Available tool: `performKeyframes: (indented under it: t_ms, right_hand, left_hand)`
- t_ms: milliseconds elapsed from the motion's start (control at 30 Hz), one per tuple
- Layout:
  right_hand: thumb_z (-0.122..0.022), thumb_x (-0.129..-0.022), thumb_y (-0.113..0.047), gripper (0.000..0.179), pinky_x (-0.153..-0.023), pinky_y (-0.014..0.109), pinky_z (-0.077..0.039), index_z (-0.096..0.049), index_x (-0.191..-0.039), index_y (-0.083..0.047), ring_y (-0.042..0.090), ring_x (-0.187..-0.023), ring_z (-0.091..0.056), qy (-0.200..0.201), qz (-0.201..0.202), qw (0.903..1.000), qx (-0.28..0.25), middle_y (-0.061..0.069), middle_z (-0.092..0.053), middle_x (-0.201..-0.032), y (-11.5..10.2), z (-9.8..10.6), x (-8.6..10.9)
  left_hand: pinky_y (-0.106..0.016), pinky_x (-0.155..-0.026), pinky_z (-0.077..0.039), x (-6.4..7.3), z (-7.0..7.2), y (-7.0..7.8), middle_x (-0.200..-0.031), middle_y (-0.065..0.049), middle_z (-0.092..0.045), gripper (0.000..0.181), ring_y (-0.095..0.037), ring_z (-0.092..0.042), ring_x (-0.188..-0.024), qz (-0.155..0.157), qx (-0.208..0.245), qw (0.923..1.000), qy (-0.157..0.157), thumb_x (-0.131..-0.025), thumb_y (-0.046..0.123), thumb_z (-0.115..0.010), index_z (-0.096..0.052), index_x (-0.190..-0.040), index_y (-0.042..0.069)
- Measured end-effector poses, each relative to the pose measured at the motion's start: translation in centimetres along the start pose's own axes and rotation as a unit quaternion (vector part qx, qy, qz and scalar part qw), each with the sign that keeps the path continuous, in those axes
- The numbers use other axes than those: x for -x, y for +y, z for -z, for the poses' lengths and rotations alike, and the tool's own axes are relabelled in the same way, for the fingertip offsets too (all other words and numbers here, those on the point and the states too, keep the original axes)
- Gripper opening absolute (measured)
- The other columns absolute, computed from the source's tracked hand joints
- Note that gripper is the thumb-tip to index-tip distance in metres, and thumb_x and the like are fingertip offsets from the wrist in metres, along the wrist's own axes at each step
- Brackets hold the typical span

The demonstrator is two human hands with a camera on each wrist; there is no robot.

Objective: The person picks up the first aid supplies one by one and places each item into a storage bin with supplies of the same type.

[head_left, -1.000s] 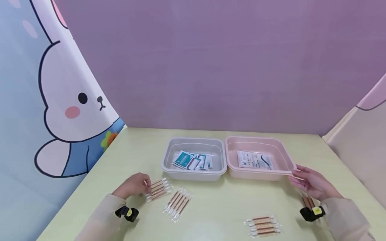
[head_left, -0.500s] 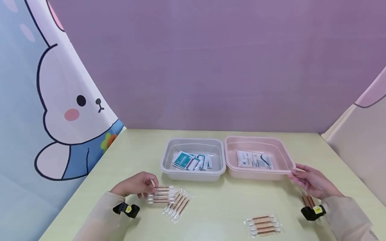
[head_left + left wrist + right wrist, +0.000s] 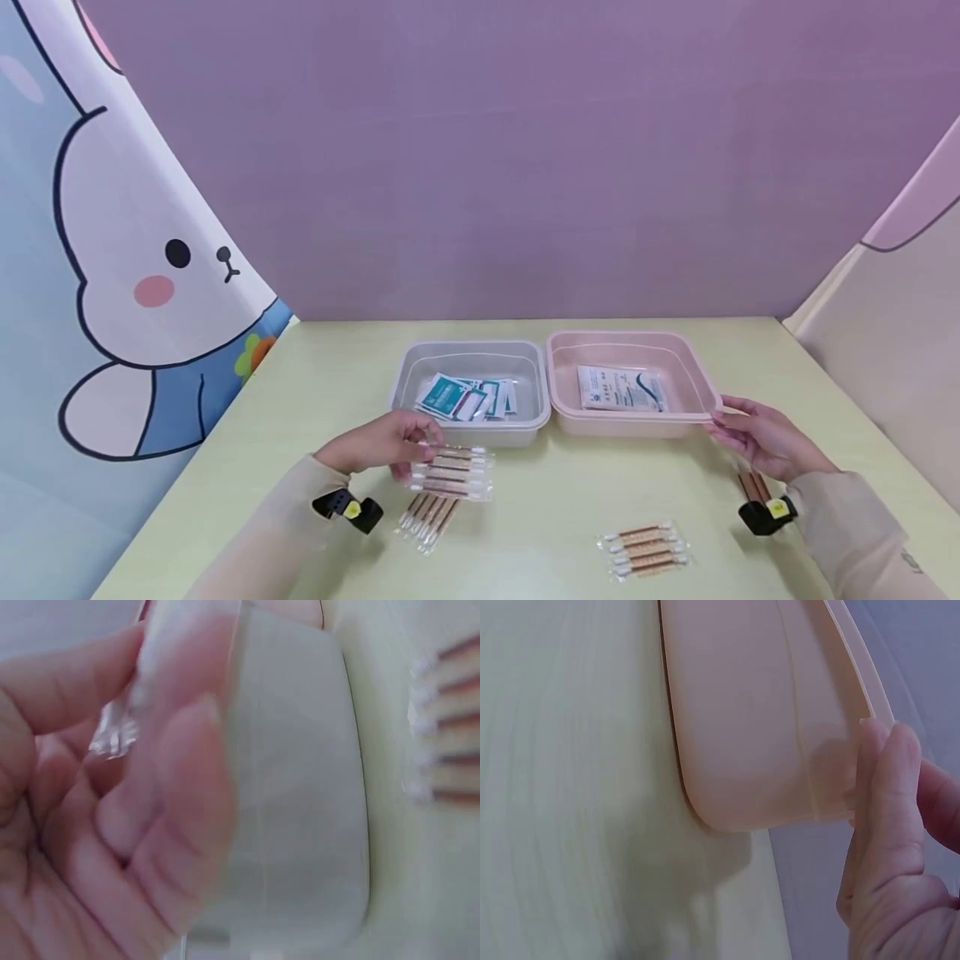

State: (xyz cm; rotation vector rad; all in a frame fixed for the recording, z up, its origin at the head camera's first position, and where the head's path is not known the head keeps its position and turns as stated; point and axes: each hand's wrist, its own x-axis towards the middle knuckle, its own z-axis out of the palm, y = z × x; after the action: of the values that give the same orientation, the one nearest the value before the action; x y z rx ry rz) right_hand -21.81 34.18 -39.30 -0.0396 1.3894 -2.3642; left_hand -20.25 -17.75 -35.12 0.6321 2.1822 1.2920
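Note:
My left hand [image 3: 386, 443] pinches the edge of a clear packet of cotton swabs [image 3: 452, 472], raised in front of the grey basin [image 3: 468, 346]. Blurred clear film [image 3: 116, 731] shows between thumb and fingers in the left wrist view. Below it lies another swab packet [image 3: 429, 521], partly covered by the held one in the head view. My right hand [image 3: 765, 437] grips the near right corner of the pink basin's rim [image 3: 630, 336], fingers under the rim in the right wrist view. Teal-and-white sachets [image 3: 461, 397] lie in the grey basin; a white printed packet [image 3: 621, 389] lies in the pink one.
A third swab packet [image 3: 645, 550] lies at the front of the pale table [image 3: 540, 533]. Another one [image 3: 752, 485] is partly hidden behind the right wrist. A purple backdrop [image 3: 480, 167] and a rabbit-print cloth [image 3: 112, 300] bound the table.
My left hand has lifted its swab packet off the table and carried it right, over the other packet towards the grey basin. The right hand stays at the pink rim; the head view shifts slightly.

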Motion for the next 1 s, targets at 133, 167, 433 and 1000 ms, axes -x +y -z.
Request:
performKeyframes:
  t_ms: [133,167,433,1000]
  right_hand:
    - [-0.049,-0.095,0.01,0.026,-0.076,0.026,-0.054,-0.063,-0.097,-0.012,0.022,-0.081,-0.071,-0.002,-0.002,1.0,0.001,0.016,-0.067,-0.09,-0.1,0.0,-0.1]
    - [-0.049,-0.095,0.009,0.026,-0.075,0.026,-0.054,-0.063,-0.097,-0.012,0.021,-0.081,-0.071,-0.003,-0.001,1.0,0.003,0.015,-0.067,-0.09,-0.1,0.0,-0.2]
    - [-0.05,-0.094,0.009,0.025,-0.073,0.024,-0.054,-0.064,-0.095,-0.011,0.021,-0.079,-0.071,0.008,0.004,0.9999,0.007,0.015,-0.068,-0.088,-0.5,0.0,-1.0]
    - [-0.047,-0.095,0.011,0.029,-0.071,0.019,-0.053,-0.068,-0.099,-0.009,0.023,-0.081,-0.071,-0.037,-0.002,0.9983,-0.045,0.018,-0.068,-0.091,0.0,1.1,-0.8]
  left_hand:
    - [-0.019,-0.045,-0.045,-1.6,-0.6,0.7,-0.074,0.0,-0.063,0.012,-0.007,-0.05,-0.047,0.012,0.027,0.9989,0.036,-0.091,0.0,-0.061,-0.063,-0.101,-0.007]
    - [-0.019,-0.045,-0.045,-1.9,-0.6,0.9,-0.072,0.0,-0.063,0.012,-0.007,-0.051,-0.046,0.012,0.032,0.9986,0.041,-0.091,-0.001,-0.062,-0.063,-0.101,-0.007]
    - [-0.021,-0.047,-0.047,-5.1,-1.2,2.6,-0.071,-0.001,-0.064,0.014,-0.009,-0.051,-0.046,0.026,0.052,0.9968,0.054,-0.09,-0.001,-0.063,-0.064,-0.103,-0.006]
    - [-0.021,-0.047,-0.046,-13.5,-2.7,6.1,-0.092,-0.008,-0.067,0.021,-0.011,-0.051,-0.047,0.088,0.153,0.9669,0.184,-0.093,0.01,-0.062,-0.063,-0.113,0.002]
